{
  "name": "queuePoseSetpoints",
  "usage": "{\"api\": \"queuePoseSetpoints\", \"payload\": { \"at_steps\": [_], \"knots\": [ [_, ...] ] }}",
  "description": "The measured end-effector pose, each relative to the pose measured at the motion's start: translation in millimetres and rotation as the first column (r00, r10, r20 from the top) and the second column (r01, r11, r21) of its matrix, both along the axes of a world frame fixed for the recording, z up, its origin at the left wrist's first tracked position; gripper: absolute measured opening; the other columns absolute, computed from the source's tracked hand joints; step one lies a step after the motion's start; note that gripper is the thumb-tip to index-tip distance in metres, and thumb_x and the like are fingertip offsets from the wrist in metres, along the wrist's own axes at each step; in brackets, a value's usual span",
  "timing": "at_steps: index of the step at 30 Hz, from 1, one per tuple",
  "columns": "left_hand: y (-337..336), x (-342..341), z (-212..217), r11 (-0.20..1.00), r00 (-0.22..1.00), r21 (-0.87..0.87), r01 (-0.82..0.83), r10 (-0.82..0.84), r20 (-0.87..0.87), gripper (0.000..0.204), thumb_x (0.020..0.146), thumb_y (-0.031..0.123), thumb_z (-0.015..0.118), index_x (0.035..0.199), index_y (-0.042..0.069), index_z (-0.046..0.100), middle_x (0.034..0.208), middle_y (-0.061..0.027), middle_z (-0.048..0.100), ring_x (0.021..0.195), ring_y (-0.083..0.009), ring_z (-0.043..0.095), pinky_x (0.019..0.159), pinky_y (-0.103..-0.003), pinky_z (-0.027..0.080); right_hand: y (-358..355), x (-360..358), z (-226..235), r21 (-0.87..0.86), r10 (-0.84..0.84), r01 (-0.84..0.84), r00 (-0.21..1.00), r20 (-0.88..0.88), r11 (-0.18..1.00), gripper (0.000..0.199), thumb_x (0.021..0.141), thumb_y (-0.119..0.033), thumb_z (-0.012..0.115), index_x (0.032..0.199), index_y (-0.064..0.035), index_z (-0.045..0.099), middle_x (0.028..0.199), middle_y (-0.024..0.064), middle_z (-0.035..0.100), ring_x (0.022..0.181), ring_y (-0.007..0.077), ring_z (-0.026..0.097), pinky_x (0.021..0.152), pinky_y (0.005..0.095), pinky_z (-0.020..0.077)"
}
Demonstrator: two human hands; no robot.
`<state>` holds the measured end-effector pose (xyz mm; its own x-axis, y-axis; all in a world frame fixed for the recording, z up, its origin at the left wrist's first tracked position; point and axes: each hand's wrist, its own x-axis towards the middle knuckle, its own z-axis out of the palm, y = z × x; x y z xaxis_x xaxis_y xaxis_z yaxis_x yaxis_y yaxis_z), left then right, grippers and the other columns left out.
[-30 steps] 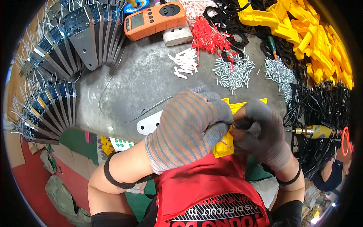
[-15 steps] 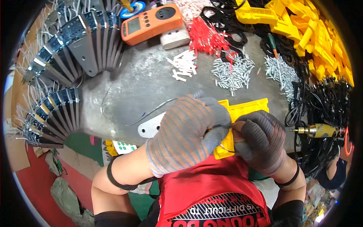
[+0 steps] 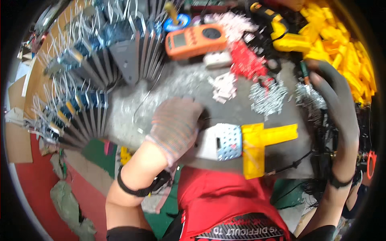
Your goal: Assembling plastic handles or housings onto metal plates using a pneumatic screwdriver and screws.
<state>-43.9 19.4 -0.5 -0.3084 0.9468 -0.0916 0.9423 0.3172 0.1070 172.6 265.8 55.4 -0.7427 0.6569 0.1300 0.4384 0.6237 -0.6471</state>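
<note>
Yellow housing (image 3: 254, 160) lies right of centre, against a metal plate (image 3: 230, 143) the left hand (image 3: 176, 126) likely steadies, fingers hidden; upper right, right hand (image 3: 337, 90) at the screwdriver (image 3: 304, 71), pinch too blurred to tell

Red apron (image 3: 221, 188): I am seeing printed capitals running across its lower front, and they are standing upside down in my head view.
White lettering (image 3: 243, 231): it is lying in block capitals on a dark, diagonally striped patch, and I am finding it the clearest print here.
Red lettering (image 3: 255, 220): it is sitting just above the white row, smaller in what shows, and it is blurring.
Orange meter (image 3: 201, 43): its grey screen (image 3: 179, 39) is giving me no readable figures.
Blue spool (image 3: 181, 24): its face is blurring too much for me to be reading any print.
</note>
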Motion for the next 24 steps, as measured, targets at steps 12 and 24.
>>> {"api": "queuePoseSetpoints", "payload": {
  "at_steps": [12, 24],
  "knots": [
    [-19.7, 42.2, 2.8, 0.817, 0.977, 0.561, -0.138, 0.019, 0.212, 0.026, 0.079, -0.001, 0.063, 0.103, 0.007, 0.068, 0.088, -0.0156, 0.066, 0.077, -0.0353, 0.063, 0.067, -0.038, 0.05, 85.0, -119.2, -55.6, 0.181, 0.219, -0.141, 0.801, -0.558, 0.973, 0.02, 0.087, -0.015, 0.07, 0.106, -0.0088, 0.066, 0.092, 0.0038, 0.067, 0.087, 0.014, 0.062, 0.084, 0.0267, 0.0492],
    [-2.0, 52.6, 25.5, 0.804, 0.872, 0.59, 0.077, -0.341, 0.351, 0.035, 0.065, -0.009, 0.062, 0.094, 0.007, 0.073, 0.072, -0.0112, 0.061, 0.063, -0.0278, 0.062, 0.055, -0.034, 0.046, -61.7, 67.1, 34.3, -0.464, -0.261, -0.044, 0.778, -0.571, 0.885, 0.03, 0.093, -0.023, 0.061, 0.112, -0.0014, 0.054, 0.076, 0.0, 0.049, 0.058, 0.0062, 0.048, 0.062, 0.0194, 0.0467]
  ]
}}
